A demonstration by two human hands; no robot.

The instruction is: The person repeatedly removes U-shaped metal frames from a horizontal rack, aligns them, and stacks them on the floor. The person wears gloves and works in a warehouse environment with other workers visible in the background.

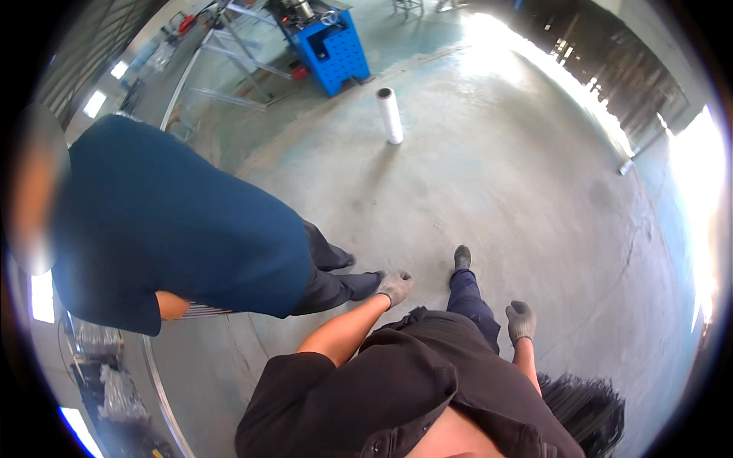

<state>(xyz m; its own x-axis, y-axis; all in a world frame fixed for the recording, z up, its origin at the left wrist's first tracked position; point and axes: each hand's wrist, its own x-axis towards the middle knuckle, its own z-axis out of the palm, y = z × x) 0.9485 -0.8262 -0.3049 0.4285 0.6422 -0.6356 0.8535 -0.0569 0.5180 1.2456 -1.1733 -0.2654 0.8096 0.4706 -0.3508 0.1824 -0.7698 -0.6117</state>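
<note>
My left hand (396, 288), in a grey knit glove, hangs at my side with its fingers curled in and nothing showing in them. It appears next to the dark shoe of a person (183, 221) in a blue shirt on my left. On the other side, my right hand (521, 320) wears a matching glove and is closed, also with no object visible. Neither hand touches anything I can make out. Ahead, a white roll (390, 118) with a dark core stands upright on the floor.
A blue metal machine stand (332, 49) rises beyond the roll, beside a metal frame (240, 57). At the lower left are clear plastic-wrapped bundles (122, 393) and a long metal rail (164, 393). Dark bristly material (584, 416) lies at the lower right. Bright openings line the right side.
</note>
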